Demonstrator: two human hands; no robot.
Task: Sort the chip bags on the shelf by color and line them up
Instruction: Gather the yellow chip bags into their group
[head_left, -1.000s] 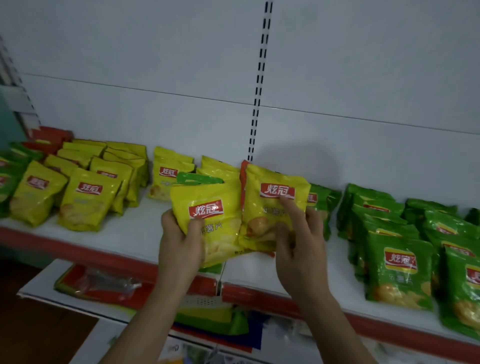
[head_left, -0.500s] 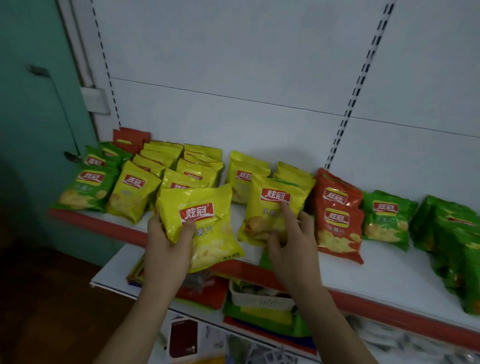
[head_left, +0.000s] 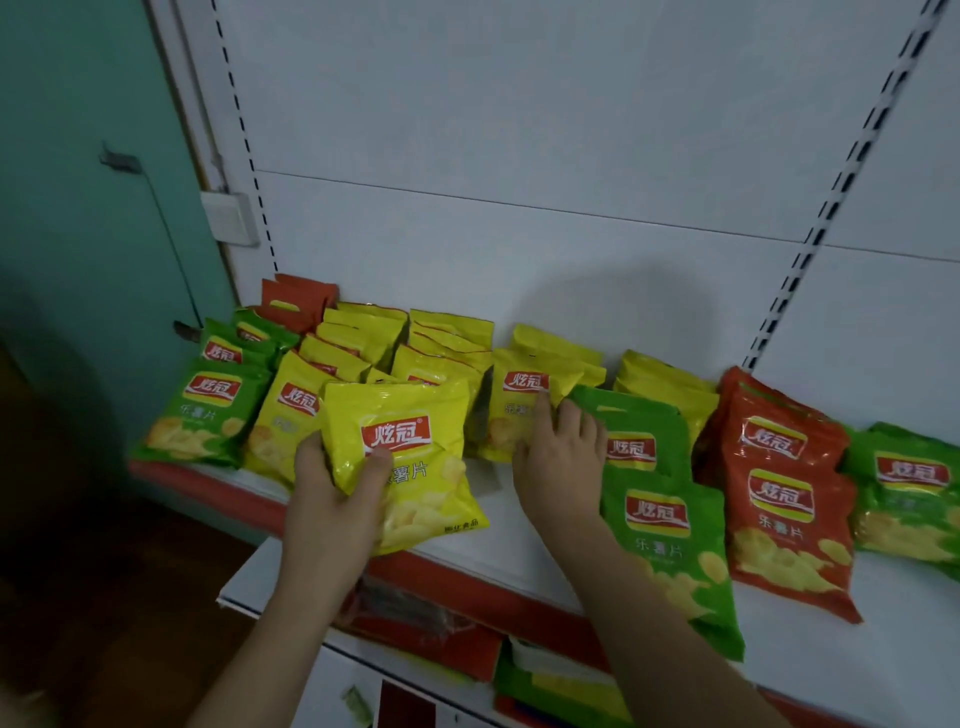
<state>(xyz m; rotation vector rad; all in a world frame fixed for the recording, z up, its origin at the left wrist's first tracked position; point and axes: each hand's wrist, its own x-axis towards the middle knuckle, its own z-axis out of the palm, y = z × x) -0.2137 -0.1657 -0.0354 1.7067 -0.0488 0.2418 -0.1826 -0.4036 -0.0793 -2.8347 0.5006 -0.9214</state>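
Yellow foil chip bags (head_left: 363, 348) mostly grouped, 10 o'clock; left hand (head_left: 332, 499) fingers pinching yellow bag (head_left: 410, 457); right hand (head_left: 558, 457) fingers spread on shelved yellow bag (head_left: 519, 395); green bags (head_left: 665, 519), red bags (head_left: 779, 493) unsorted, 3 o'clock.

left hand (head_left: 332, 499) gripping, right hand (head_left: 558, 462) fingers extended

White slotted back panel (head_left: 519, 130), teal wall (head_left: 78, 156) at left, dark floor (head_left: 78, 597) below; dim light.

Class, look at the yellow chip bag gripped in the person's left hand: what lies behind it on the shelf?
Behind the held yellow bag stand rows of more yellow bags, reaching back to the white back panel. It covers the front bags' lower halves, so their count stays unclear.
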